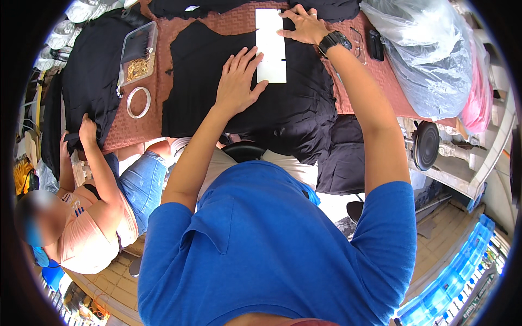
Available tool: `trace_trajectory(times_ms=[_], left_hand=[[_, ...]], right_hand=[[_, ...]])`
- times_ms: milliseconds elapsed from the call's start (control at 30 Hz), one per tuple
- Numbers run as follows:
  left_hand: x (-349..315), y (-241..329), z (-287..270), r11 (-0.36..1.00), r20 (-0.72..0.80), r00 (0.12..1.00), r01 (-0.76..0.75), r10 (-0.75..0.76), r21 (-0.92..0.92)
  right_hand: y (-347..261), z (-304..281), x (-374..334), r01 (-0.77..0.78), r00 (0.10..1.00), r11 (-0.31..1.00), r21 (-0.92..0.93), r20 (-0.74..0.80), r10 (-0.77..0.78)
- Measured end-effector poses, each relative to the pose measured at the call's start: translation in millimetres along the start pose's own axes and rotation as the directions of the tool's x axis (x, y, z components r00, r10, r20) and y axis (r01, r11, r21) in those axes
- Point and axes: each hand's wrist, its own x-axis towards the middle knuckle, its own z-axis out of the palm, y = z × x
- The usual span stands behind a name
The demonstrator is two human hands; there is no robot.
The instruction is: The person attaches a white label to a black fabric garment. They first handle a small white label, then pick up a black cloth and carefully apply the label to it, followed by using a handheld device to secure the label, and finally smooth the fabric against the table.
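Observation:
A black garment (212,70) lies spread over the table, its near part hanging off the front edge. On top of it rests a long white strip of card or paper (271,54) with small dark notches along its right side. My left hand (237,81) lies on the cloth with fingers outstretched, the fingertips and thumb at the strip's left edge. At the far end, my right hand (304,24), with a black watch on the wrist, spreads its fingers against the strip's right edge. Neither hand grips anything.
Left of the garment are a clear plastic box (138,57) with small gold-coloured pieces and a white ring (138,102). Eyeglasses (356,44) and a black case (375,45) lie to the right, beside a large plastic bag (421,54). At left, another person (100,206) handles black cloth.

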Motion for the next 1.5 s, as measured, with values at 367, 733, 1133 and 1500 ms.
trace_trajectory(times_ms=[367, 733, 1133, 1500], left_hand=[[14.3, 8.5, 12.2, 0.998, -0.074, 0.997, -0.026, 0.030, 0.062], [6.9, 11.0, 15.4, 1.000, -0.172, 0.985, -0.001, 0.001, -0.002], [9.7, -0.2, 26.6, 0.999, -0.164, 0.985, -0.047, 0.048, 0.010], [11.0, 3.0, 22.9, 1.000, -0.137, 0.990, -0.023, 0.020, -0.020]], right_hand=[[29.3, 37.2, 21.4, -0.015, 1.000, 0.994, -0.104, -0.023, 0.013], [-60.1, -17.0, 34.0, 0.199, 0.953, 0.941, -0.273, -0.170, -0.250], [-349.7, 42.5, 86.1, 0.720, 0.645, 0.694, -0.016, -0.354, -0.678], [-366.4, 55.4, 112.0, 0.632, 0.773, 0.768, 0.101, -0.156, -0.615]])
